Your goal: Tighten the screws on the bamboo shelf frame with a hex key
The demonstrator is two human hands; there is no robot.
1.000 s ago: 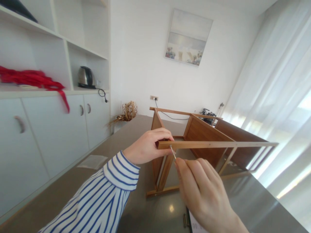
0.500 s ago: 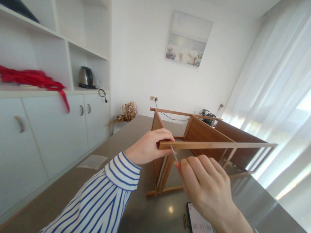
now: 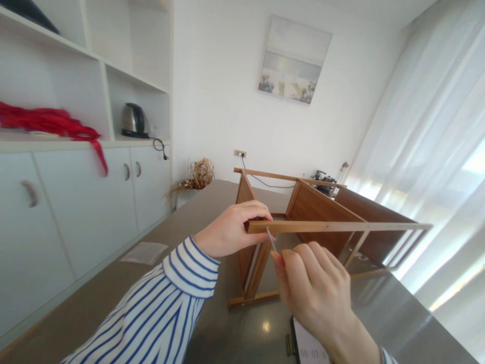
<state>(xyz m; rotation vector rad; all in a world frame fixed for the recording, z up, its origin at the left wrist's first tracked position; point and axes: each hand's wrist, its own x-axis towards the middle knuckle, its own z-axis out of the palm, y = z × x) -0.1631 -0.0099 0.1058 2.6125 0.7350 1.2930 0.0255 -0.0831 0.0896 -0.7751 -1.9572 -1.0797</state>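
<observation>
A brown wooden shelf unit (image 3: 320,207) lies on its side on the table. Around the near end of its top rail (image 3: 303,227), my left hand (image 3: 233,230) is closed, with the thumb below and the fingers above and behind. My right hand (image 3: 316,285) is closed in a fist on a screwdriver (image 3: 272,241). Only the thin metal shaft shows; the handle is hidden in the palm. The shaft's tip meets the rail's side close to its left end, just right of my left fingers.
A phone (image 3: 306,346) with a running timer lies below my right hand, beside small brass-coloured metal pieces (image 3: 290,345). On the grey table (image 3: 212,323) a flat clear bag (image 3: 144,253) lies to the left. Cabinets with a kettle (image 3: 133,120) stand at left.
My right hand has turned slightly about the screwdriver and shifted a little left. My left hand and the shelf unit stay in place.
</observation>
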